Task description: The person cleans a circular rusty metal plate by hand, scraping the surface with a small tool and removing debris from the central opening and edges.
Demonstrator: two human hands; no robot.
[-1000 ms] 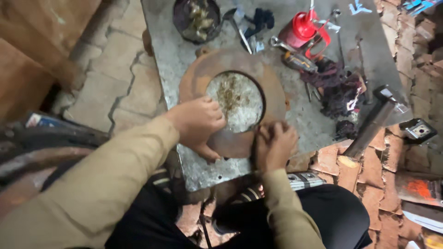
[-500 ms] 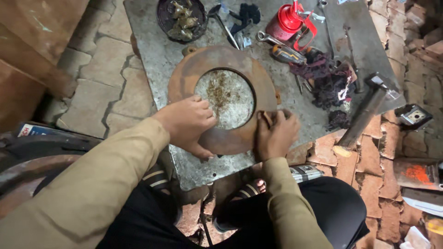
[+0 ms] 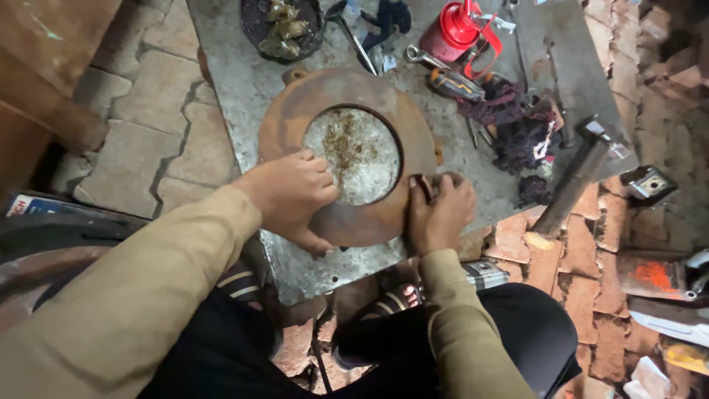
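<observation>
**Both hands on a rusty ring plate at the slab's near edge**

Head view. A rusty ring plate (image 3: 347, 166) is lying flat on a grey metal slab serving as the table (image 3: 229, 81), near its 6 o'clock edge. The left hand (image 3: 292, 196) is pressing down on the ring at about 8 o'clock, fingers spread flat, thumb hooking the outer rim; grip apart, clamped on nothing. The right hand (image 3: 439, 214) is sitting at the ring's 4 o'clock, fingers curled together around a small dark piece (image 3: 425, 186) held against the rim; what the piece is, I cannot tell.

Around the ring: a dark bowl of greasy parts (image 3: 284, 26) at 11 o'clock, a red oil can (image 3: 454, 29) and a screwdriver (image 3: 458, 85) at 1 o'clock, a dark rag (image 3: 517, 125) at 3 o'clock, a hammer (image 3: 576, 174) lying partly off the slab at 4 o'clock.

Risks, as judgement: the ring is lying close to the slab's near edge, so a hard push toward 6 o'clock could be sliding it off onto the person's legs. Rust edges may be cutting bare fingers. The small piece could be slipping from the right grip.
</observation>
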